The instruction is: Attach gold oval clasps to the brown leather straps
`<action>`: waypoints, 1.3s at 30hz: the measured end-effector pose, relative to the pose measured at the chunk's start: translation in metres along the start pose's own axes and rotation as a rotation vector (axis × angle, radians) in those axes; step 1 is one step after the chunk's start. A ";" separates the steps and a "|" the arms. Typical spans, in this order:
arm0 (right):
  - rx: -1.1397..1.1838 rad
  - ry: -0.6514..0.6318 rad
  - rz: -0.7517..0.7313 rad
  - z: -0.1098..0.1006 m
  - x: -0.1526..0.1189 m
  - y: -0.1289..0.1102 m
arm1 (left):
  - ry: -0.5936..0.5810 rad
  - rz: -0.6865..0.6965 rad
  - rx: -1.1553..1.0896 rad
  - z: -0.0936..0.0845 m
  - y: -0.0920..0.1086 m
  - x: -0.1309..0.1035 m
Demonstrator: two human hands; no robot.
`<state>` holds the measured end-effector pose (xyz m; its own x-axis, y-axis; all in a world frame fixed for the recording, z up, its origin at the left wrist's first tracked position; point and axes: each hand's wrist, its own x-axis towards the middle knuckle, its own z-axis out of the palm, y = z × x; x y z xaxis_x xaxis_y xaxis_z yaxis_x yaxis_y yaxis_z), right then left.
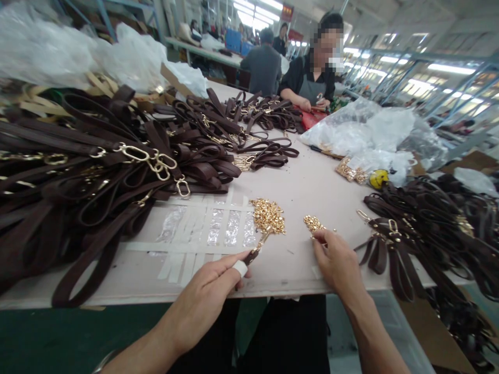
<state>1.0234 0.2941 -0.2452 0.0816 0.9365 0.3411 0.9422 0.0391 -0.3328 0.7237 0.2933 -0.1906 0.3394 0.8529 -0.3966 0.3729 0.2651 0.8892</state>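
Observation:
My left hand [212,293], with white tape round a finger, is closed on the end of a dark brown leather strap [252,255]. A gold snap hook [265,237] sticks out from that end, towards a heap of small gold metal pieces [268,215]. At the near edge of a smaller group of gold pieces [313,223], my right hand [338,261] has its thumb and fingers drawn together. What lies between those fingertips is too small or hidden to make out.
Brown leather straps with gold hooks [117,150] are piled high on the left; more straps [393,239] lie at right. Clear tape strips [202,234] cover part of the table [288,182]. Behind plastic bags [362,127], a co-worker [312,83] works across the table.

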 end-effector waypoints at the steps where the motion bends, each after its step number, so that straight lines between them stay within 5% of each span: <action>1: -0.042 -0.015 -0.032 0.002 0.002 0.003 | 0.005 -0.018 -0.014 0.000 0.000 0.000; 7: -0.165 -0.006 -0.116 0.010 0.009 0.006 | -0.014 0.077 -0.212 0.005 0.010 0.002; 12: -0.199 0.013 -0.098 0.012 0.012 0.008 | -0.033 -0.001 -0.373 0.012 0.005 0.007; 18: 0.579 -0.010 0.245 0.008 -0.011 -0.045 | 0.019 0.036 -0.424 0.015 0.002 0.010; 22: 0.904 -0.030 0.240 0.014 -0.034 -0.097 | 0.037 0.095 -0.393 0.017 0.004 0.009; 27: 0.871 0.009 0.140 0.025 -0.045 -0.123 | 0.073 0.159 -0.288 0.018 0.003 0.006; 39: 0.732 0.123 0.150 0.030 -0.049 -0.125 | 0.162 0.268 -0.146 0.022 -0.006 0.004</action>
<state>0.8916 0.2534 -0.2467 0.2682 0.9059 0.3278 0.4650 0.1763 -0.8676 0.7422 0.2848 -0.2023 0.2631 0.9581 -0.1134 0.1578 0.0732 0.9848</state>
